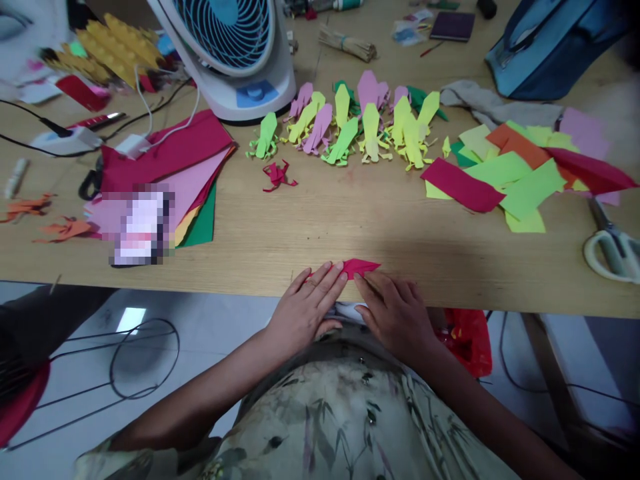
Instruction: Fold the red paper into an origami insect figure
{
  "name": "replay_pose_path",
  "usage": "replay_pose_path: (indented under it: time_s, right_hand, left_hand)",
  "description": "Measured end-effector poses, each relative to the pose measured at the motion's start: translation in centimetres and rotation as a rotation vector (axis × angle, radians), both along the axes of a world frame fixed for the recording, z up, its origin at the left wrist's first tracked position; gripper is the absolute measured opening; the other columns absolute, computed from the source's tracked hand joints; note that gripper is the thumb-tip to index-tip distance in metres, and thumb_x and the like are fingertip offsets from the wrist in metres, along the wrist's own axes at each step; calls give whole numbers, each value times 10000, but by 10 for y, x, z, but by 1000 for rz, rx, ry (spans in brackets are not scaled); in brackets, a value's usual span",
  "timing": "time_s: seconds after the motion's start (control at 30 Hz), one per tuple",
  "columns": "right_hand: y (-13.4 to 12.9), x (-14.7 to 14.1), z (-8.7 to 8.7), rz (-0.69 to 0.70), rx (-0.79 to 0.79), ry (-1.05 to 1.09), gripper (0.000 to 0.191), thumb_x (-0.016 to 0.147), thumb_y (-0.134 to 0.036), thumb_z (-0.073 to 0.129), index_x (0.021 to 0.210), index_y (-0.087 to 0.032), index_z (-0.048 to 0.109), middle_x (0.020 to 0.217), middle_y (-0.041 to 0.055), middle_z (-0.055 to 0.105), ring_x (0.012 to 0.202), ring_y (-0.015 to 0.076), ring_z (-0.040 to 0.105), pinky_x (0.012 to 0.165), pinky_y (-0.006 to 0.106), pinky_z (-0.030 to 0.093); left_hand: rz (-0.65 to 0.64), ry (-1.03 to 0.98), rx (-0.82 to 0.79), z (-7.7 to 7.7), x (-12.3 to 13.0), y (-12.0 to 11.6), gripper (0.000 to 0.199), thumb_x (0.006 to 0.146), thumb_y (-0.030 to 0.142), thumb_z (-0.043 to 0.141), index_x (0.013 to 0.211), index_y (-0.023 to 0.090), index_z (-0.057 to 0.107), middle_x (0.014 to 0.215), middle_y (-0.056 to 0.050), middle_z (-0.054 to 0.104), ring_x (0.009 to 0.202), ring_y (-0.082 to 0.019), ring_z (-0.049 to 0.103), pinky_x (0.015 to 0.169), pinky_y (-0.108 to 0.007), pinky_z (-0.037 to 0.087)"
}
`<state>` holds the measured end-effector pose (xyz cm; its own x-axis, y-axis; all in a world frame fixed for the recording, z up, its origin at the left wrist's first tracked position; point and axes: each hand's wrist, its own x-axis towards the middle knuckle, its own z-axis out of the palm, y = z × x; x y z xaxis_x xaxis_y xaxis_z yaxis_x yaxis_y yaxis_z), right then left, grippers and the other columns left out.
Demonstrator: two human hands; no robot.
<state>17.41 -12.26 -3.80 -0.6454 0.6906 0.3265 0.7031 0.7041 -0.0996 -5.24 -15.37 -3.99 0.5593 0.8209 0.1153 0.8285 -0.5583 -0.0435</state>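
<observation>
A folded red paper piece (361, 265) lies flat at the table's near edge, its pointed end toward the right. My left hand (307, 307) rests over the paper's left part, fingers stretched out and lying flat, hiding much of it. With its fingertips on the paper's lower edge, my right hand (393, 307) is curved, fingers slightly bent and apart from the thumb. Beyond the hands sits a small red folded paper figure (279, 176), in front of rows of green, yellow and pink folded figures (371, 130).
A white fan (250, 93) stands behind. Stacked coloured paper (200, 217) and a blurred phone (141, 227) lie left, near orange figures (65, 229). To the right are paper strips (533, 183), scissors (613, 250) and a blue bag (545, 53). A red bag (473, 343) is below the table edge.
</observation>
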Motion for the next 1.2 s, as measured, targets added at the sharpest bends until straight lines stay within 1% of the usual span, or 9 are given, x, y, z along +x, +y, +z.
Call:
replay_pose_path:
  time_s: [0.17,0.27,0.4,0.5,0.7,0.83,1.0,1.1,1.2]
  right_hand:
    - [10,1,7,3,-6,124,341,985,-254,526,1297,-147,610,1138,135,678,1025,260,589,893,396,428]
    - [25,-6,16,-61,-37,196,316,978,-235,520,1264,-154,627,1096,133,662,995,265,578,887,405,434]
    - [43,-23,26,-31,-230,189,191,940,-195,533,1065,-153,670,1104,151,603,1043,288,543,923,420,443]
    - [47,-31,28,-34,-311,181,110,906,-153,547,971,-154,636,1035,146,583,1008,288,542,924,425,453]
    - [45,-35,31,-88,-507,228,91,850,-121,594,921,-174,573,962,99,618,939,242,579,840,356,449]
    - [45,-37,33,-113,-677,309,73,828,-138,628,872,-190,603,825,27,644,763,169,566,696,285,401]
    - [45,-38,27,-140,-798,648,42,826,-232,631,824,-194,612,647,-28,556,589,118,481,556,254,345]
    - [43,-43,23,-114,-887,900,118,826,-309,648,827,-203,595,651,-32,558,568,110,488,529,244,364]
    - [39,-46,22,-86,-946,989,179,810,-354,696,825,-209,592,659,-31,565,588,113,505,541,242,398]
  left_hand:
    - [-31,4,10,0,-3,4,651,1032,517,345,1539,108,357,1609,-111,365,1482,-279,346,1184,-429,272]
    - [-54,-13,-14,1,-6,6,708,1014,567,348,1555,112,325,1611,-129,358,1493,-287,323,1208,-456,224]
    - [-66,-67,-75,4,-10,8,788,973,660,343,1572,148,299,1600,-141,373,1500,-304,308,1232,-512,124]
    - [-73,-136,-79,7,-13,10,678,1006,585,370,1555,188,347,1576,-129,417,1500,-302,313,1227,-521,94]
    - [-16,-396,-4,9,-9,22,287,1040,308,459,1240,253,657,1366,-46,656,1363,-242,505,1148,-465,246]
    - [113,-576,-23,10,-6,30,160,989,304,567,1102,227,650,1274,-74,685,1231,-234,578,1051,-425,364]
    - [405,-929,165,11,-8,38,750,730,468,837,1340,194,498,1313,-154,569,1180,-293,543,964,-432,458]
    - [382,-1291,-130,17,-2,43,653,755,448,817,1290,190,548,1118,-93,648,938,-204,614,801,-322,497]
    - [302,-1545,-497,24,8,46,330,808,436,769,945,152,669,803,-20,652,723,-127,576,698,-246,458]
